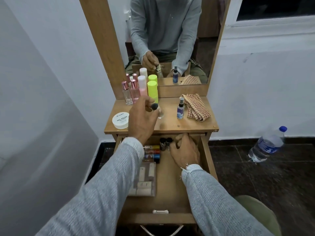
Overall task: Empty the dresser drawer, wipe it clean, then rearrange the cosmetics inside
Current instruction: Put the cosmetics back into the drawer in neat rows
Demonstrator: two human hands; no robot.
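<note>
The wooden drawer [207,155] is pulled out below the dresser top [196,126]. My left hand [142,120] holds a small clear bottle with a dark cap [156,108] just above the dresser top. My right hand [185,150] reaches into the back of the drawer, fingers curled around something small beside two dark-capped jars [166,142]. Coloured tubes [152,151] and a clear packet of beige items [144,181] lie in the drawer's left side. A checked cloth [196,106] lies on the dresser top.
Perfume bottles [131,92], a pink bottle [142,86] and a neon-yellow bottle [152,90] stand at the back left. A white nail polish remover tub [120,120] and a blue spray bottle [180,109] also sit there. A water bottle [266,145] lies on the floor right.
</note>
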